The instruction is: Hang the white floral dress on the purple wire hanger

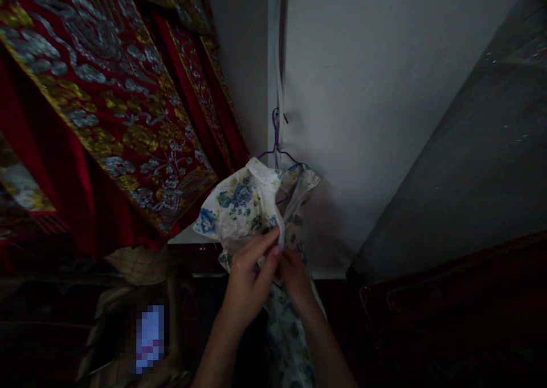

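Observation:
A white dress (241, 205) with blue flowers and green leaves hangs on a purple wire hanger (276, 140). Its front opening is parted below the collar, and the long lower part hangs down between my forearms. My left hand (252, 268) pinches the white edge of the opening between thumb and fingers. Close beside it, my right hand (296, 277) is closed at the other side of the same opening. The right fingertips are partly hidden behind the left thumb and the cloth.
A red cloth (141, 114) embroidered in gold and silver drapes on the left. White cords (280, 52) run down the pale wall (363, 92) to the hanger. Lower left is a wooden frame (173, 319) with a blurred-out bluish patch. Dark red furniture (448, 297) stands at the lower right.

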Available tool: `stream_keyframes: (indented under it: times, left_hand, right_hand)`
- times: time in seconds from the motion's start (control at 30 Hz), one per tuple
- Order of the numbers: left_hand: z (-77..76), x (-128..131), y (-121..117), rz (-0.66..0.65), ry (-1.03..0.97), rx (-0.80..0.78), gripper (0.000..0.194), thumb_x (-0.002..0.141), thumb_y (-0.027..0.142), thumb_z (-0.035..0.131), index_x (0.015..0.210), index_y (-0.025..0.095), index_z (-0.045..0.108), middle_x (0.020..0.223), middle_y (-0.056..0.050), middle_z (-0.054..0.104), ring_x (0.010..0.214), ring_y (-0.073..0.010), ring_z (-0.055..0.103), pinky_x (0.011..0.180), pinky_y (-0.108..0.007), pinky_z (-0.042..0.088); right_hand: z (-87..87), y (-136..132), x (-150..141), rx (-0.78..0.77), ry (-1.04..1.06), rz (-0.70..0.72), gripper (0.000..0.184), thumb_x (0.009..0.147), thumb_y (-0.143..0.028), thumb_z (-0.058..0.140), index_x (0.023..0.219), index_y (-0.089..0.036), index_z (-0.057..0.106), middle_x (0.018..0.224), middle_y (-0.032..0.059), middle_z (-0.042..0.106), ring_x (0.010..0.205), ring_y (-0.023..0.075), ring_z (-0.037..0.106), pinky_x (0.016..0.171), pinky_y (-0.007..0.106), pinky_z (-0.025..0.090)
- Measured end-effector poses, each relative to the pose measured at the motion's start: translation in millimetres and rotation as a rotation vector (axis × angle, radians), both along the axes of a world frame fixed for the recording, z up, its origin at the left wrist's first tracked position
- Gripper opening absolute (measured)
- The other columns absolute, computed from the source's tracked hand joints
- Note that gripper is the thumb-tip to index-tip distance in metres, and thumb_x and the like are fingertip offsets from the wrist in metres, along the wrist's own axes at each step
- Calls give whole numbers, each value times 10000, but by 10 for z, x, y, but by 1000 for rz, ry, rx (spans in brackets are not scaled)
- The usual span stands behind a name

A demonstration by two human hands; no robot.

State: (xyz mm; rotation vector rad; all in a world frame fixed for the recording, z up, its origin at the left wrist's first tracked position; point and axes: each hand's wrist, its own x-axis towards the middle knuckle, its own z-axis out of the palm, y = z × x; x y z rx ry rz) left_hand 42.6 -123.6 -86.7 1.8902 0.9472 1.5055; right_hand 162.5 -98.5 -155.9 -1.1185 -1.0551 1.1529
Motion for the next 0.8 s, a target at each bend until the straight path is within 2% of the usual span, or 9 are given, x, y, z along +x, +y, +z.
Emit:
stream_keyframes:
  times: [0.07, 0.17, 0.27, 0.33, 0.4, 0.47, 0.57, 0.63, 0.8]
  left_hand:
    - [-148, 6, -5, -35, 27, -35, 394, 977, 246, 595, 1361, 305, 662, 1332, -65, 702, 1249, -234, 640, 1074, -357, 490]
    - [-589, 49, -16, 75, -119, -139, 391, 976, 235, 549, 1350, 277, 653, 1358, -80, 668, 1256, -241, 624, 1082, -384, 482]
    - [-1043, 144, -59, 198, -238, -217, 372, 903, 190, 577, 1260, 211, 679, 1260, -102, 702, 1182, -256, 660, 1021, -384, 520]
    - [-1182, 211, -82, 170, -186, -235, 327, 876, 168, 578, 1176, 191, 706, 1155, -100, 736, 1089, -251, 692, 956, -364, 545]
    - [-1159, 253, -81, 100, -85, -223, 266, 886, 175, 561, 1089, 179, 734, 1052, -94, 760, 970, -238, 712, 876, -338, 558]
    - [-1037, 265, -64, 70, -17, -203, 219, 899, 191, 550, 991, 175, 748, 949, -78, 767, 858, -220, 709, 795, -305, 552]
    - [-874, 279, -49, 124, -5, -164, 194, 901, 180, 531, 875, 181, 723, 832, -45, 736, 776, -193, 686, 734, -265, 522]
    - [-865, 315, -59, 162, 25, -150, 200, 901, 159, 507, 851, 187, 699, 804, -35, 713, 772, -187, 679, 732, -258, 510]
    - [-1018, 456, -77, 237, 262, -211, 206, 900, 138, 490, 828, 185, 677, 774, -43, 701, 750, -196, 683, 698, -262, 487]
  right_hand:
    - [-106, -80, -32, -28, 50, -46, 537, 713, -702, 675, 580, -193, 564, 542, -26, 487, 512, 117, 398, 495, 254, 309]
    - [-199, -206, -39, -83, 115, -108, 498, 686, -657, 731, 588, -190, 587, 553, -17, 521, 520, 121, 418, 492, 252, 317]
    - [-176, -298, -27, -90, 108, -41, 491, 725, -633, 727, 584, -182, 594, 543, -10, 531, 515, 119, 447, 496, 245, 340]
    - [-128, -342, -6, -77, 70, 20, 528, 757, -657, 693, 563, -179, 581, 497, -13, 510, 478, 107, 436, 483, 237, 336]
    - [-75, -375, 43, -84, 28, 72, 586, 782, -706, 636, 534, -183, 553, 445, -13, 494, 418, 89, 402, 442, 228, 303]
    - [1, -379, 126, -133, 9, 171, 630, 791, -757, 571, 517, -191, 525, 412, -6, 500, 346, 74, 363, 383, 222, 250]
    - [239, -258, 285, -193, 18, 294, 589, 756, -745, 588, 579, -184, 571, 425, 2, 559, 284, 71, 367, 326, 208, 209]
    - [512, -61, 381, -176, 29, 265, 493, 742, -648, 641, 612, -174, 603, 424, -3, 574, 276, 74, 388, 314, 196, 213]
    - [1366, 558, 492, -36, 90, 17, 283, 793, -356, 614, 585, -166, 588, 440, -4, 589, 305, 50, 409, 331, 167, 247]
